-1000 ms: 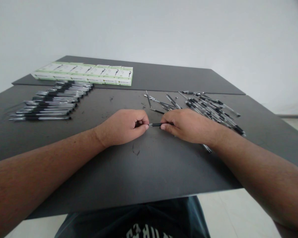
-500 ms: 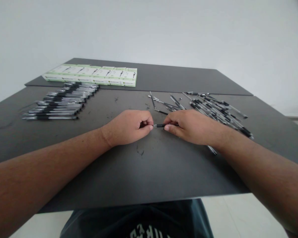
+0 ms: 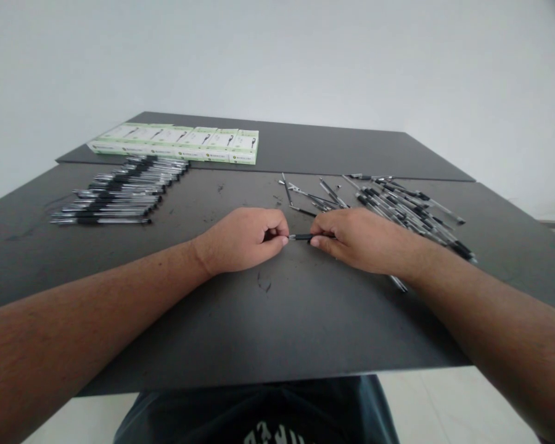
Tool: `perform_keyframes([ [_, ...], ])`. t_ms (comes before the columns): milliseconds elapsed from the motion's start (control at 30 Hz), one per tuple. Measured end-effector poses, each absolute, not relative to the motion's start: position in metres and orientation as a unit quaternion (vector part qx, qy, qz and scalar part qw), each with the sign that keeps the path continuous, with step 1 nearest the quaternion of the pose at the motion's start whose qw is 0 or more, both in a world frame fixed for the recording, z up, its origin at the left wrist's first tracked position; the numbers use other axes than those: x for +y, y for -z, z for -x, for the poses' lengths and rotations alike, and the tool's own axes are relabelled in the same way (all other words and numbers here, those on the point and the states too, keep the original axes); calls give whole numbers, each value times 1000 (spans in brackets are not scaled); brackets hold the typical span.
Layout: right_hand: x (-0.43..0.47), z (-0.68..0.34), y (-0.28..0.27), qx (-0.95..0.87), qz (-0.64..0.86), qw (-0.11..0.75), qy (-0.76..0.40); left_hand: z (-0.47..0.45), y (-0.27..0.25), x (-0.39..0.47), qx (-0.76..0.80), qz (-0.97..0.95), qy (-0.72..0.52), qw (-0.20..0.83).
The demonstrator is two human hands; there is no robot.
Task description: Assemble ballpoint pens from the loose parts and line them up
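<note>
A pen [image 3: 302, 237] with a black grip lies level between my two hands, just over the middle of the dark table. My left hand [image 3: 252, 239] pinches its tip end between thumb and forefinger. On the barrel side, my right hand [image 3: 351, 239] is closed round the pen, hiding most of that end. Just beyond my fingers lie several loose pen parts and refills [image 3: 321, 196]. A scattered heap of pens [image 3: 411, 213] spreads to the right of and behind my right hand.
To the left, many pens lie side by side in a slanted row [image 3: 120, 191]. Behind them stands a line of white and green boxes [image 3: 176, 151]. Dark marks [image 3: 263, 283] dot the table [image 3: 259, 339], whose front edge is close to my lap.
Both hands keep hold of the pen in nearly the same pose. The whole view has shifted slightly, with everything a little further right and lower.
</note>
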State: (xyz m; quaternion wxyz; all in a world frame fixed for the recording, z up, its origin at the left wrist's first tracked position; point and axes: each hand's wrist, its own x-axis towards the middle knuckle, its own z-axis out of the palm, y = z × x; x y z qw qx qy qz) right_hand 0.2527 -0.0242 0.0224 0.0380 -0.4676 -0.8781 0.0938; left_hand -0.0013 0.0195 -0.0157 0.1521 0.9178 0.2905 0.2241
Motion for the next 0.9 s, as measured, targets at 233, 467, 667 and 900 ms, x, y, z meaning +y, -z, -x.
perform_keyframes([
  [233, -24, -254, -20, -871, 475, 62, -110, 2, 15, 19, 292, -918, -224, 150],
  [467, -24, -253, -21, -885, 455, 39, -93, 2, 15, 19, 290, -919, -222, 150],
  [667, -24, -254, -21, -869, 477, 60, -114, 2, 16, 20, 287, -920, -223, 148],
  [900, -24, -253, -21, -881, 458, 52, -105, 2, 16, 19, 285, -919, -224, 151],
])
